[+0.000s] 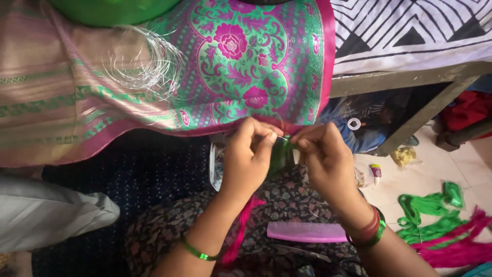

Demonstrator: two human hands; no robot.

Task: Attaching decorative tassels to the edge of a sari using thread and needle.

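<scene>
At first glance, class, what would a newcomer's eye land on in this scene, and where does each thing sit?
The brightest thing is the green and magenta floral brocade cloth spread across the top, its pink border hanging down to the hands. At centre, the left hand and right hand pinch green threads at that edge. A purple comb lies on the lap below, and loose green and pink thread bundles lie on the floor at right.

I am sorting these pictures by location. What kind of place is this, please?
Probably a room in a home used for handwork on cloth. A patterned pink and green cloth hangs from a bed frame with a printed sheet, and bundles of green thread lie on the tiled floor.
</scene>
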